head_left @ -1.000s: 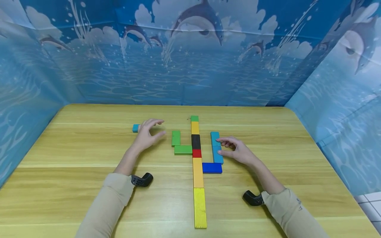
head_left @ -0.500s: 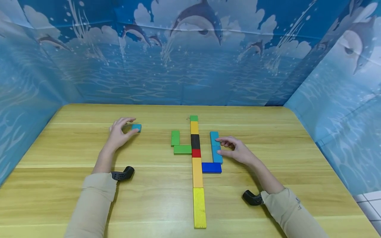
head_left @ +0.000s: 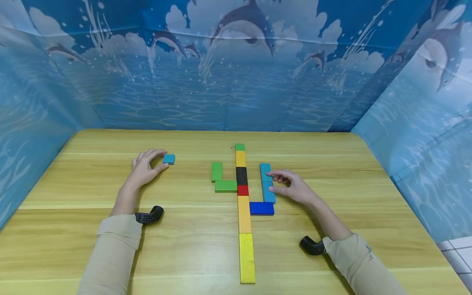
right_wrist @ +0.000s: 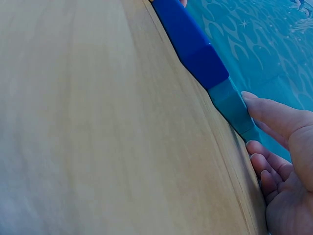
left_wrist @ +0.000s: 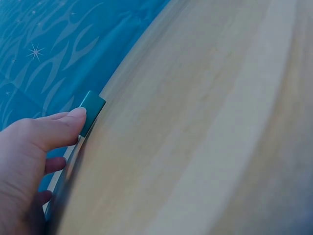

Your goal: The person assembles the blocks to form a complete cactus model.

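Note:
At the left of the table, my left hand (head_left: 145, 169) pinches a small light-blue block (head_left: 169, 159) by its left end, thumb on the near side and index finger on the far side. The left wrist view shows the thumb against that block (left_wrist: 92, 112). My right hand (head_left: 295, 187) rests at the right edge of two light-blue blocks (head_left: 266, 172) laid end to end, its thumb and index fingertips touching them and the other fingers loosely bent. A dark-blue block (head_left: 262, 208) lies crosswise below those two; it also shows in the right wrist view.
A straight column of blocks runs down the middle, from a small green block (head_left: 240, 147) through a black block (head_left: 241, 176) and a red block (head_left: 243, 190) to a long yellow block (head_left: 247, 258). Two green blocks (head_left: 226, 186) form an L left of it. A sea-patterned curtain (head_left: 206, 94) stands behind.
My left hand has moved left, around to the left end of the small light-blue block, and its thumb and index finger have closed on it. The right hand stays where it was.

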`<action>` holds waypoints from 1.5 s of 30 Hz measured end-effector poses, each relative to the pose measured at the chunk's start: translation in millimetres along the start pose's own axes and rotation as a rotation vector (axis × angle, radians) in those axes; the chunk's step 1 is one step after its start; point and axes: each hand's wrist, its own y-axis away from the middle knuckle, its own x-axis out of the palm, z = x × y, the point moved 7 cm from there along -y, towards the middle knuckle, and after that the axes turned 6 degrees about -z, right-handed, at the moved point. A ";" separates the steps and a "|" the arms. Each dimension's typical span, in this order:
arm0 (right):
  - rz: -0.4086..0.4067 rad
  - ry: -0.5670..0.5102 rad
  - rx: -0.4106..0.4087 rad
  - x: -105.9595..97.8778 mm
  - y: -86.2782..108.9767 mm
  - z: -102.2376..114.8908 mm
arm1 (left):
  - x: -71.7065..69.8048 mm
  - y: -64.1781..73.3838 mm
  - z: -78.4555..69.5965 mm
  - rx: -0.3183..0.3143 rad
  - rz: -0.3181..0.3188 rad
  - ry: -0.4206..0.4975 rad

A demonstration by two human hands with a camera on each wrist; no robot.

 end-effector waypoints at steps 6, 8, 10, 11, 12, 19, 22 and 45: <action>0.000 -0.009 0.011 0.4 -0.7 -1.6 | 0.8 -0.5 0.1 -0.006 0.003 -0.013; 0.000 -0.009 0.013 0.0 -0.1 -1.0 | 1.3 -0.8 0.5 -0.003 -0.001 -0.016; 0.001 -0.011 0.012 -0.2 0.1 -1.1 | 1.9 -1.1 1.6 -0.001 -0.005 -0.014; 0.001 -0.013 0.009 -0.2 0.2 -1.1 | 2.0 -1.2 2.0 0.001 -0.007 -0.012; 0.000 -0.017 0.006 -0.2 0.2 -1.2 | 2.1 -1.2 2.4 0.002 -0.009 -0.010; 0.000 -0.020 -0.003 0.3 0.2 -2.2 | 2.3 -0.7 3.7 0.007 -0.020 -0.004; -0.002 -0.017 -0.009 0.0 0.2 -1.7 | 1.7 -1.3 3.2 0.005 -0.050 -0.002; 0.001 -0.014 -0.016 0.2 0.4 -1.4 | 42.7 -28.0 -44.4 0.068 -0.064 0.082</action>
